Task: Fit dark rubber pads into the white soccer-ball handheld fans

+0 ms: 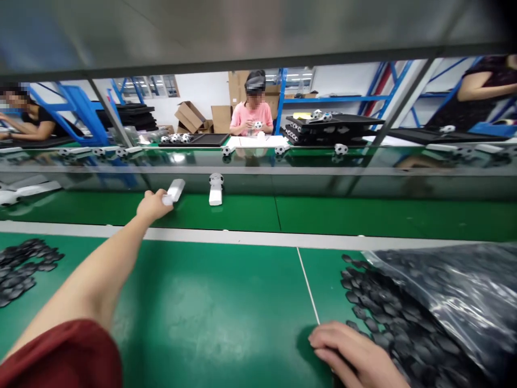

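Our right hand (347,350) lay flat and empty by the black pieces (383,312); our left hand (152,206), far out on the belt (250,213), held a white handle (174,191), needing a firm grip

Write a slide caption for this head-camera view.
Left hand grips a white part on the green conveyor; right hand rests beside black pieces.
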`<state>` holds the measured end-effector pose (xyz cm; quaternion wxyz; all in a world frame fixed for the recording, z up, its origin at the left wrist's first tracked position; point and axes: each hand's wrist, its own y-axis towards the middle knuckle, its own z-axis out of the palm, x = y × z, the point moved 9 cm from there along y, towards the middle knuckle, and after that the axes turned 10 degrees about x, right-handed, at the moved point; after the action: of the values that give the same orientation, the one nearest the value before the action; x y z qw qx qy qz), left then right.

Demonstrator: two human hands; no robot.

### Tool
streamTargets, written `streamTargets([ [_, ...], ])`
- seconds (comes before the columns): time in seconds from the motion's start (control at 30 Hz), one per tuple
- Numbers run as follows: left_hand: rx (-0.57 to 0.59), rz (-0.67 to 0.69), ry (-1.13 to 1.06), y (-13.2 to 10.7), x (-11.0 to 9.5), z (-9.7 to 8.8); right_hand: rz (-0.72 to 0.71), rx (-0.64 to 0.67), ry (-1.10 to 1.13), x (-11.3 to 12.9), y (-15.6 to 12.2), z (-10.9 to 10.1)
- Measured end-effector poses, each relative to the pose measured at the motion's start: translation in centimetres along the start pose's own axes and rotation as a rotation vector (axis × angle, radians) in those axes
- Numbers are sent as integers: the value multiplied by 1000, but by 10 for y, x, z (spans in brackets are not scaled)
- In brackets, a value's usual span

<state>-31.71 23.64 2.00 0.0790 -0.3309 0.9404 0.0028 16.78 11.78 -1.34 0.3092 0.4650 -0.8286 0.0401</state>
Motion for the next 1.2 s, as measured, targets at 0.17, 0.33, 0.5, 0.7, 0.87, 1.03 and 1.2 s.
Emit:
streamTargets([
  [0.17,61,59,44,-71,-4,-12,20,-43,75,10,2,-9],
  [0.33,185,276,85,-194,-31,-13,-22,-105,118,21,-1,-18],
  [0.5,404,429,9,-293,-52,21,-51,-145,126,26,-4,-22],
  [0.7,492,969,264,-342,-107,40,-21,-179,165,25,-5,-22],
  [0.87,467,1341,398,-361,-158,38,18,-203,205,22,-6,-24],
  [1.03,568,1003,216,-355,-164,61,16,-208,231,23,-7,-26],
  [1.2,425,596,-29,-367,-134,69,6,-193,216,23,-6,-24],
])
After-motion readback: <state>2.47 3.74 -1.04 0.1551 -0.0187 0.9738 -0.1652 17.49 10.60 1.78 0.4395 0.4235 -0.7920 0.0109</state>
